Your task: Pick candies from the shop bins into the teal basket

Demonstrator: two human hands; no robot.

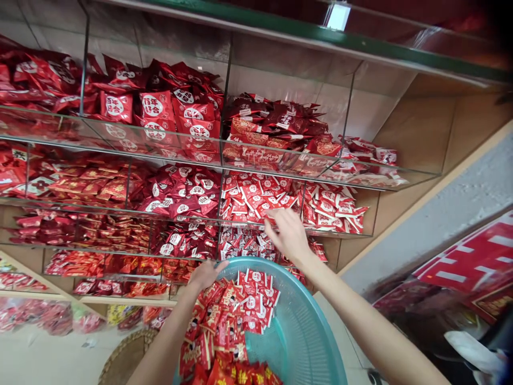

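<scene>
Glass-fronted wooden shelving (425,123): tiers of divided compartments heaped with red packets; the large white-labelled packets (154,107) sit on an upper tier, left of centre.
Teal basin (316,321): below the shelves, between the forearms, with slotted sides; partly filled, red-and-gold packets (216,323) towards the left, yellow-lettered packets (240,371) at the near side, bare bottom showing on the right.
Woven basket (132,338): on the floor at lower left, partly behind the left forearm; whatever it holds is too hidden to tell.
Left hand (203,275): closed over the basin's far rim, apparently steadying it.
Right hand (287,235): raised to a compartment's front edge, fingers loosely bent and parted, no packet visible in them; contact cannot be told. The step in hand looks like a reach for packets; a pick from here would call for fingertips past the glass lip, closing on loose ones, with the basin held level.
Small red-and-white packets (260,195): heaped in that compartment, just beyond the fingertips; similar ones lie in the basin near its far rim.
</scene>
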